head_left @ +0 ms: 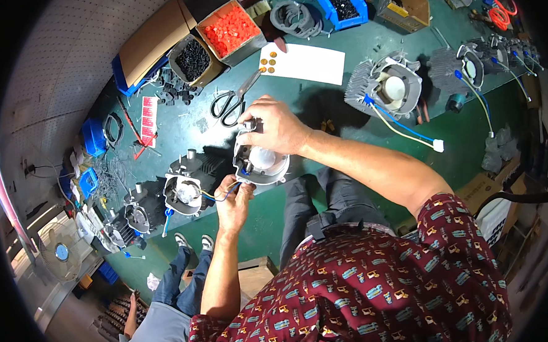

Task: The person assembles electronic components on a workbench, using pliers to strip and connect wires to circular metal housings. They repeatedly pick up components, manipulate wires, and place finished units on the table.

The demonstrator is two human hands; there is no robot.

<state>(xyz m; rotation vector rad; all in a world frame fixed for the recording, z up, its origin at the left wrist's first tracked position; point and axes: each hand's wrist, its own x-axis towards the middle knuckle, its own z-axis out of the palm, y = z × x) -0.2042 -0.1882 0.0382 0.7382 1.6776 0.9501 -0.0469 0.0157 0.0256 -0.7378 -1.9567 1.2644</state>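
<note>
A grey metal motor housing [279, 171] with a pale round centre stands at the bench's near edge, its open face toward me. My left hand [234, 204] is closed below its lower left rim, pinching blue and yellow wires [216, 197] that come out there. From above, my right hand [278, 128] reaches over the top of the housing, its fingers curled at the upper left edge by a small dark metal stub [250, 125]. The fingertips are partly hidden. Just beyond this hand lie black-handled scissors [228, 106].
Similar housings with trailing wires stand along the edge, one to the left [183, 193] and one to the right [393, 87]. Behind are a box of orange parts [261, 40], a black-parts box [218, 67], a blue bin [360, 19] and white paper [318, 63]. Another person [164, 319] is at lower left.
</note>
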